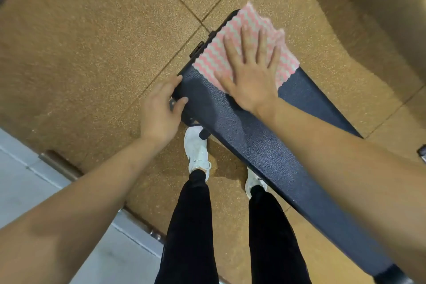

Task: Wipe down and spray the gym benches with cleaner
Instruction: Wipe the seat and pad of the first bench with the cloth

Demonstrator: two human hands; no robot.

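Note:
A dark padded gym bench (pixel 265 147) runs from the upper middle down to the lower right. Across its far end lies a pink-and-white zigzag cloth (pixel 214 53). My right hand (pixel 251 69) presses flat on the cloth with straight, spread fingers. My left hand (pixel 161 108) grips the bench's left edge just below the cloth, thumb on top and fingers curled round the side. No spray bottle is in view.
Speckled orange-brown rubber floor tiles (pixel 92 41) surround the bench. A grey floor strip (pixel 34 180) with a metal edge lies at the lower left. My legs in black trousers and white shoes (pixel 197 147) stand against the bench's left side. A dark shadow (pixel 368 7) fills the upper right.

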